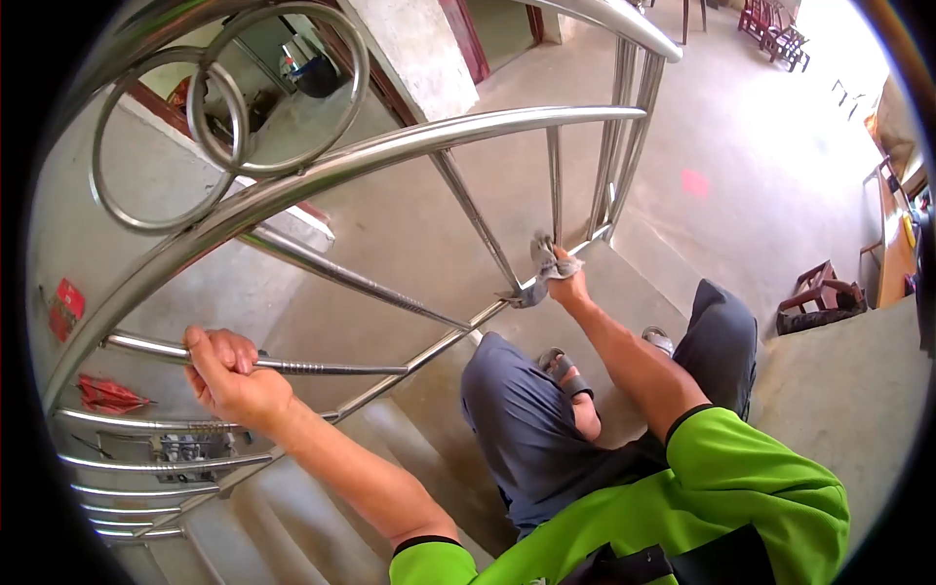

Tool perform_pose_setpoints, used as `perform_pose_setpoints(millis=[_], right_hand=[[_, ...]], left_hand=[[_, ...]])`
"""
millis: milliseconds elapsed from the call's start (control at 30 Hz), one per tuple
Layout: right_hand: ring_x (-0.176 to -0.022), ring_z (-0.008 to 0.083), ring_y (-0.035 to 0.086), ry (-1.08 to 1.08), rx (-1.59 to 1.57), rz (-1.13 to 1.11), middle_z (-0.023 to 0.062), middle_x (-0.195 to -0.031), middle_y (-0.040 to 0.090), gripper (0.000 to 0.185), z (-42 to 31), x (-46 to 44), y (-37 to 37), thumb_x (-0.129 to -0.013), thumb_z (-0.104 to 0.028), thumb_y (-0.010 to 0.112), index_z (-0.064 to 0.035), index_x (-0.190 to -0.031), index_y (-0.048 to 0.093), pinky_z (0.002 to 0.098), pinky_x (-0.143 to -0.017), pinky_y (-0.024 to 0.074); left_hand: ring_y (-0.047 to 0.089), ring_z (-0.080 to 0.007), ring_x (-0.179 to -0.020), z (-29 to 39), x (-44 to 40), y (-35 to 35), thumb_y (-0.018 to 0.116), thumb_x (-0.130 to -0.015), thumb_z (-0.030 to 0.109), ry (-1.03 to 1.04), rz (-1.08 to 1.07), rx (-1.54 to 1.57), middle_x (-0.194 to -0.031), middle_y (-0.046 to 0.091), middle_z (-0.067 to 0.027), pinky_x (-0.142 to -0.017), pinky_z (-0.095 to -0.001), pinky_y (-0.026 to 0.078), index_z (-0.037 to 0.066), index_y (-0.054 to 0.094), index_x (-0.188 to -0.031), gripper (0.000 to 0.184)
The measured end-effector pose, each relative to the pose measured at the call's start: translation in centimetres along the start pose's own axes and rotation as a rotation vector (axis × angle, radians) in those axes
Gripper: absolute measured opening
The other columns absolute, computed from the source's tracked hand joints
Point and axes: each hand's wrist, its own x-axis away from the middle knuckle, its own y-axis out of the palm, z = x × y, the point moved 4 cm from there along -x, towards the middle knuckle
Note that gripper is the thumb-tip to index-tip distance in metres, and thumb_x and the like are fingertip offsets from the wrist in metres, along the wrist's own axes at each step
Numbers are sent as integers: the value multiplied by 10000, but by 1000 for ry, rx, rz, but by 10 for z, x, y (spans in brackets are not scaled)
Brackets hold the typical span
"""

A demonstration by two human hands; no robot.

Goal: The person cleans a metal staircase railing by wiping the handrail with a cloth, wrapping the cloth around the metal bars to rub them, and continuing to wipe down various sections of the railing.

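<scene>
My left hand (234,380) is wrapped round a metal baluster (331,368) of the stair railing, at the left of the head view. In my right hand (568,283) is a crumpled grey cloth (529,292), pressed against the bottom rail (487,314) near the foot of the balusters. Part of the cloth hangs to the left along the rail, and its upper end lies by an upright baluster (556,185). The curved shiny handrail (429,136) sweeps over both hands. Some fingers of my right hand are hidden by the cloth.
Concrete steps (283,536) descend at the lower left. Two metal rings (361,58) decorate the upper railing. Beyond it, a red umbrella (112,394) lies on the floor. At right stand a wooden stool (814,291) and a table (895,234). My bent knees are beside the railing.
</scene>
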Motion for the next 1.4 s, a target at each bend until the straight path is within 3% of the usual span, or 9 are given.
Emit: perform_pose_setpoints(millis=[33, 200, 300, 533, 633, 1000, 1067, 1133, 1400], right_hand=[[-834, 433, 616, 308, -52, -145, 203, -871, 655, 249, 29, 10, 15, -836, -211, 628, -55, -1028, 603, 474, -723, 494], [-843, 396, 632, 347, 16, -161, 201, -874, 660, 287, 86, 16, 42, -875, -303, 597, -72, -1044, 621, 458, -717, 490], [-684, 190, 585, 665, -552, -289, 49, -735, 602, 220, 131, 15, 70, -923, -303, 563, -94, -965, 614, 364, -580, 448], [-691, 163, 562, 629, -627, -383, 16, -771, 583, 100, 29, 60, 56, -915, -205, 588, -115, -874, 601, 352, -550, 428], [-787, 193, 618, 999, -1056, -386, 26, -908, 620, 171, 3, 72, 45, -874, -166, 653, -106, -1027, 606, 371, -636, 484], [-985, 161, 606, 297, -1398, -35, 13, -1043, 632, 309, -156, -67, -140, -879, -126, 671, -103, -1173, 580, 328, -833, 502], [-1073, 195, 539, 38, -1164, 77, 18, -1069, 589, 391, -197, -80, -176, -857, -60, 649, -99, -1232, 545, 349, -879, 444], [-1108, 262, 536, -381, -250, 198, 78, -1126, 564, 454, -236, -79, -204, -774, -19, 645, -88, -1213, 549, 359, -924, 437], [-1140, 373, 505, -799, 11, 30, 155, -1256, 487, 490, -243, -104, -177, -725, -25, 651, -80, -1205, 566, 421, -962, 446]], left_hand=[[278, -43, -474, 0, -1, 1, 634, -910, 206, -2, -10, -10, -568, 332, 54, -460, -221, 216, 124, 451, -682, 304], [274, -62, -472, -3, -5, -2, 646, -892, 191, 8, 2, -39, -577, 322, 40, -461, -243, 213, 133, 432, -635, 339], [281, -72, -473, -5, -6, -6, 643, -888, 185, 17, -13, -26, -571, 329, 34, -459, -249, 218, 127, 433, -636, 333], [267, -48, -467, -1, -2, -1, 609, -918, 179, 52, 46, -33, -579, 328, 45, -451, -213, 207, 114, 448, -664, 308], [265, -40, -459, 0, -2, 0, 632, -895, 165, 11, 34, -20, -560, 331, 56, -444, -216, 208, 131, 444, -663, 301], [280, -32, -444, -1, -3, -2, 631, -895, 148, -30, 29, 39, -540, 348, 60, -435, -211, 215, 123, 452, -703, 264], [279, -32, -444, 0, -2, -2, 634, -897, 149, -39, 40, 29, -537, 344, 62, -435, -211, 215, 119, 463, -718, 249], [280, -34, -444, -1, -2, -4, 640, -896, 151, -46, 53, 13, -534, 342, 62, -436, -213, 218, 116, 475, -729, 237], [275, -40, -464, -1, -4, -4, 665, -888, 178, -79, 18, 34, -549, 346, 59, -444, -228, 217, 131, 451, -718, 278]])
